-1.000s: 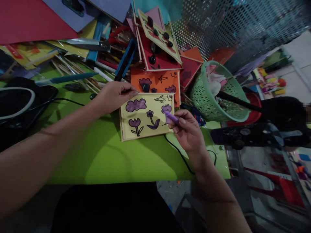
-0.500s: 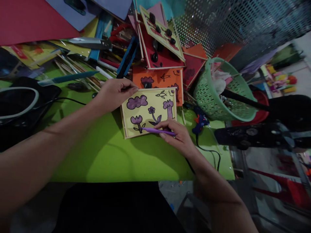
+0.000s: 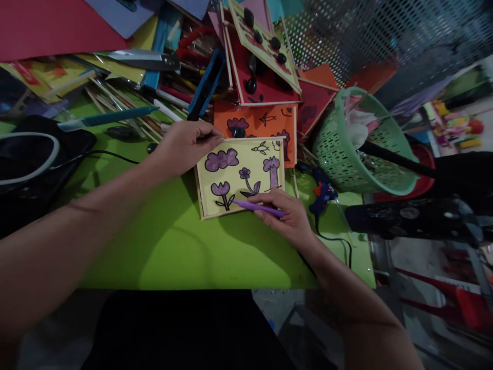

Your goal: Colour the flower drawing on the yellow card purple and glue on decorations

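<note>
A yellow picture card point(image 3: 256, 162) edged with thin wooden sticks lies on the green table. Drawn on it in black outline are a cloud, flowers, a tree and a bird, with several shapes coloured purple. My left hand point(image 3: 188, 146) pinches the card's upper left corner between thumb and fingers. In my right hand point(image 3: 287, 213) is a purple marker point(image 3: 258, 207), held like a pen. Its tip meets the card at the right leaf of the tulip, and the hand rests over the lower right edge of the card.
An orange card point(image 3: 256, 115) and stacked framed pictures point(image 3: 265, 77) lie behind. To the right are a blue glue gun point(image 3: 322, 190) with a cord and a green basket point(image 3: 358, 149). Sticks, a teal pen point(image 3: 111, 117) and a utility knife point(image 3: 206, 85) crowd the left. The green table point(image 3: 173, 257) extends towards me.
The marker tip has shifted slightly right, from the tulip's stem to its right leaf. The whole view has moved a little; the left hand keeps its pinch on the corner.
</note>
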Demonstrator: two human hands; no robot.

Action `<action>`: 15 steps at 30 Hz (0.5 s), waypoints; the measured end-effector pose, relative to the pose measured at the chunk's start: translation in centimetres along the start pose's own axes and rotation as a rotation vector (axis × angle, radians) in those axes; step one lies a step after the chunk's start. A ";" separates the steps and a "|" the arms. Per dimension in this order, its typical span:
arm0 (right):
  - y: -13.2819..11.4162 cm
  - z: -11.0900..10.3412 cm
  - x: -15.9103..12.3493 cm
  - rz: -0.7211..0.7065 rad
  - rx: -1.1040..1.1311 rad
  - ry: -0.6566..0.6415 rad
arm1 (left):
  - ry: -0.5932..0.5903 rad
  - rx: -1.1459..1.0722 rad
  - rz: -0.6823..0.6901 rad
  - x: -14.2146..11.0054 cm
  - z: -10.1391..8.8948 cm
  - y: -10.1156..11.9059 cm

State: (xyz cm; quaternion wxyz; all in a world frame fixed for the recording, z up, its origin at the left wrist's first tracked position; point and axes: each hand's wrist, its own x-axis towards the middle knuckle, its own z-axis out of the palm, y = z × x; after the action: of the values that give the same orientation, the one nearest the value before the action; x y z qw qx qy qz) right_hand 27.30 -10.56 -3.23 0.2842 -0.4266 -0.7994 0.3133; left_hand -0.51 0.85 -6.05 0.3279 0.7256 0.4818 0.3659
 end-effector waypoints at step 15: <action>0.4 0.4 -0.7 -0.030 -0.067 -0.016 | 0.013 0.000 0.019 0.0 0.1 -0.4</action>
State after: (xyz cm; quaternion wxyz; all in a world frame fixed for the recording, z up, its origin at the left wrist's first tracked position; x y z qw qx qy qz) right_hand 27.52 -11.10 -3.87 0.2681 -0.4216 -0.8180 0.2852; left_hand -0.64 0.96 -6.47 0.3211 0.7278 0.4771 0.3737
